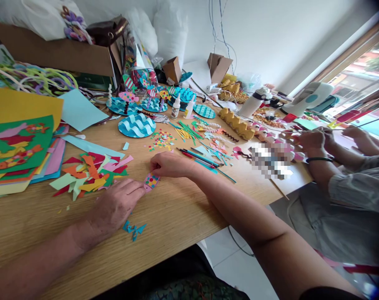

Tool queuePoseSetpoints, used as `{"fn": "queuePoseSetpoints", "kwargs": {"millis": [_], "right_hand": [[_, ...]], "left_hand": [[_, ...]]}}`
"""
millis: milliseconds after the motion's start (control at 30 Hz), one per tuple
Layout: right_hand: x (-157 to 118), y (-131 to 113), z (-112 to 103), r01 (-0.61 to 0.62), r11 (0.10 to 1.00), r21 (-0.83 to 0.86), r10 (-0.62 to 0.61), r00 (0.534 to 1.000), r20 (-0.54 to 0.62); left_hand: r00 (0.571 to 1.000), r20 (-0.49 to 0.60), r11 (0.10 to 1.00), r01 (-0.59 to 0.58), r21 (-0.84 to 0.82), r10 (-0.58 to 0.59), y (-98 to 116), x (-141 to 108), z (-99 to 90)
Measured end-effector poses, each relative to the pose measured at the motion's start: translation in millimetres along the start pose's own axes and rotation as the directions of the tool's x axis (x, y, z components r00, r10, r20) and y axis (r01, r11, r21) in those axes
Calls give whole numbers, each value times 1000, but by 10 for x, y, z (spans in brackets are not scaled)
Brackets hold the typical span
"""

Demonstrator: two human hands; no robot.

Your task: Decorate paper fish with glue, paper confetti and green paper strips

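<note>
A small pink paper fish [151, 182] with colourful dots lies on the wooden table between my hands. My left hand [113, 204] rests low on the table, its fingers together and their tips at the fish's head end. Over the tail end, my right hand [170, 164] is closed with the fingers pinched; what is between them is hidden. Coloured paper scraps [89, 175] are heaped beyond my left hand, and blue scraps [134, 229] lie nearer me. Small paper dots [160, 139] are scattered beyond my right hand, with several pens [197, 157] beside it.
Coloured paper sheets [21, 146] are stacked at the left. Blue wavy discs [137, 126], some carrying paper fish, and glue bottles [175, 107] stand farther back. Yellow egg-carton strips [236, 123] and a white bottle [254, 102] are to the right, near another person's hands [314, 143].
</note>
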State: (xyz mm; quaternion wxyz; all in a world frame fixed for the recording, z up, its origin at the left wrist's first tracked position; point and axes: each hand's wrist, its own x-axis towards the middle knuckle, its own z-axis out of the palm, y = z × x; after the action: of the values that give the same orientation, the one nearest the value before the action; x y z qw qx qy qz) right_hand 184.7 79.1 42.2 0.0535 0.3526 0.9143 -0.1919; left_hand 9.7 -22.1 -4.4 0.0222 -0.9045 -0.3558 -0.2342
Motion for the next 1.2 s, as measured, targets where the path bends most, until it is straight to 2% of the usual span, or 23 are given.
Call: {"fn": "queuePoseSetpoints", "kwargs": {"millis": [200,433,600,833,933,1033,1200], "right_hand": [[-4,-20,3,-25,1000,9,25,999,-22],[-45,104,-76,-2,977,214,14,998,-55],[-47,84,-66,16,982,190,-10,999,-37],[25,34,17,62,992,108,-63,998,2],[12,37,-3,46,984,169,-47,999,0],[-16,40,-34,13,968,252,-9,1000,-15],[-17,32,-28,6,981,195,-2,1000,-22]], "left_hand": [[1000,-1,1000,2,15,-2,3,1,-1],[999,-36,999,-11,46,12,19,14,-22],[999,-31,998,-32,48,33,7,18,-35],[1000,-10,1000,7,4,-7,11,-1,-1],[999,-14,999,36,-9,-36,9,-12,10],[1000,1,1000,11,-13,-11,-2,-10,-5],[999,30,1000,19,-24,-19,-3,1,-28]]}}
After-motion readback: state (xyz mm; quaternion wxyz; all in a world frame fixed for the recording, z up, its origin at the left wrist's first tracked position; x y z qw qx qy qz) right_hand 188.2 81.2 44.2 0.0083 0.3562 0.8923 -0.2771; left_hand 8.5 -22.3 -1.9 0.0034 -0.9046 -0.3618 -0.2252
